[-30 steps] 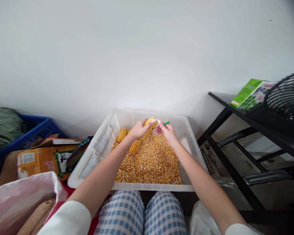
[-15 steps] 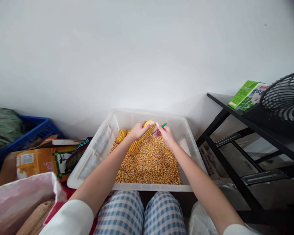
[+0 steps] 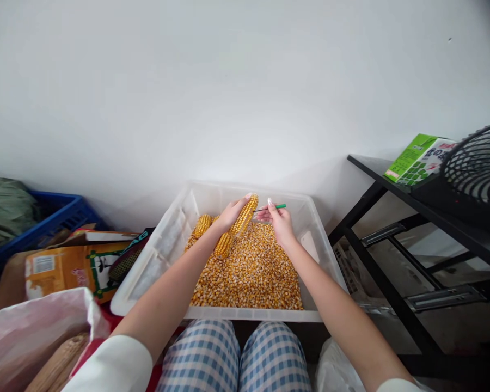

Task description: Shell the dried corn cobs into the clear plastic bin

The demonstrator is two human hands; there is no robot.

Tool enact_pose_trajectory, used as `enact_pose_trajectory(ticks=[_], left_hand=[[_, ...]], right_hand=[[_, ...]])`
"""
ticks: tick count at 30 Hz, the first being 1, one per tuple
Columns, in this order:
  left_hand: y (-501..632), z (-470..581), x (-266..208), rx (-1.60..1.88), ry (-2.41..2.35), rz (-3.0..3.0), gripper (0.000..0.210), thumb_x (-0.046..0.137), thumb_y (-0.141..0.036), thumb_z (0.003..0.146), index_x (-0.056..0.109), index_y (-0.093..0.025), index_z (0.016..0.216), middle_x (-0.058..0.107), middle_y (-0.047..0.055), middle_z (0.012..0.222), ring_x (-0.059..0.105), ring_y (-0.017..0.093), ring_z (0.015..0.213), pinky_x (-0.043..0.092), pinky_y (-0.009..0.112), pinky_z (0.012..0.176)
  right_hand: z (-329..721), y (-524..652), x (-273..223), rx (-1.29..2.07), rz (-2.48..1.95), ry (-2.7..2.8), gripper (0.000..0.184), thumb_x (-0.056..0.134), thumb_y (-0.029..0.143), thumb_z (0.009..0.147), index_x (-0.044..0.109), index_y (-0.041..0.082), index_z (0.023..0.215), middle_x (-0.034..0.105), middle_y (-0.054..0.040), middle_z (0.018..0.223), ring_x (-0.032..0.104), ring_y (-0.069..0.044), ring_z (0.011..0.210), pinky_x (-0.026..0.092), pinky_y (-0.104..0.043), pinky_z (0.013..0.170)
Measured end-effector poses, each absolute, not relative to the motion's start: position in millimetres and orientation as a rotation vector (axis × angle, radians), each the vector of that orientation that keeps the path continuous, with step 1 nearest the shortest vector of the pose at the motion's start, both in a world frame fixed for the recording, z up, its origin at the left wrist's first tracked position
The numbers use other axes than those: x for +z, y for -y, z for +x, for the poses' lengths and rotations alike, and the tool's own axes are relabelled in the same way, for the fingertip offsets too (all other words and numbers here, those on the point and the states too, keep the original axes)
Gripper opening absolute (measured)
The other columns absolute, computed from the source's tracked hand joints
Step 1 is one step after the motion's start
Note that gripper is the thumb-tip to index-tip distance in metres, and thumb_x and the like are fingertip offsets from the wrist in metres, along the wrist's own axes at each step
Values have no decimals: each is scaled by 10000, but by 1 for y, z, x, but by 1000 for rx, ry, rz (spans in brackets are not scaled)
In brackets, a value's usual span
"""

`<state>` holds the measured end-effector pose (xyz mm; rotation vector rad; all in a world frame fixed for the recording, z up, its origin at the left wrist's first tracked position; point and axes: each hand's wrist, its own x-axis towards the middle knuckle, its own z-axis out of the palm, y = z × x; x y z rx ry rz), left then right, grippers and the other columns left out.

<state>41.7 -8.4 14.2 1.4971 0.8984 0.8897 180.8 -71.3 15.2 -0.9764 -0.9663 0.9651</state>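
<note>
Over the back half of the clear plastic bin point(image 3: 253, 313), the held ear of corn point(image 3: 245, 215) now stands more steeply than half a second ago, with more of its kernel rows facing the wearer. The left hand point(image 3: 230, 215) wraps its fingers round the ear from the left side of the bin; the right hand point(image 3: 281, 223), towards the bin's right side, has drawn a little away from the ear's tip and pinches a green-handled tool point(image 3: 281, 206), its thin dark shaft pointing left at the ear. For the work in hand, this seems to put a fuller side of the ear before the tool, most rows looking intact. Loose kernels point(image 3: 249, 277) cover much of the bin's floor, and two more ears lie in its left part, one at the back point(image 3: 203, 224) and one nearer the middle point(image 3: 224, 246). The shaft's far end is too fine to make out, so whether it touches the ear cannot be told. The left fingertips are mostly hidden behind the ear, as is part of the right palm. Well right of the bin, a black fan point(image 3: 477, 163) is cut off by the picture's edge.
</note>
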Motion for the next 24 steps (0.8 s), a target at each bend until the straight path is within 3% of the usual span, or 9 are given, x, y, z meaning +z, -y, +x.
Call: enact_pose_trajectory(ticks=[15, 24], left_hand=[[10, 43, 12, 906, -846, 1859, 527, 381, -560, 766, 630, -112, 888, 648, 51, 882, 555, 226, 853, 396, 303, 776], [10, 43, 11, 956, -935, 1854, 545, 367, -603, 751, 610, -119, 812, 625, 41, 738, 555, 204, 749, 413, 285, 675]], right_hand=[[184, 69, 8, 1061, -1023, 1034, 373, 552, 526, 693, 582, 154, 671, 637, -33, 560, 599, -138, 501, 472, -244, 498], [175, 73, 5, 1062, -1063, 1095, 377, 532, 531, 708, 569, 162, 641, 608, -8, 505, 553, -125, 420, 454, -241, 454]])
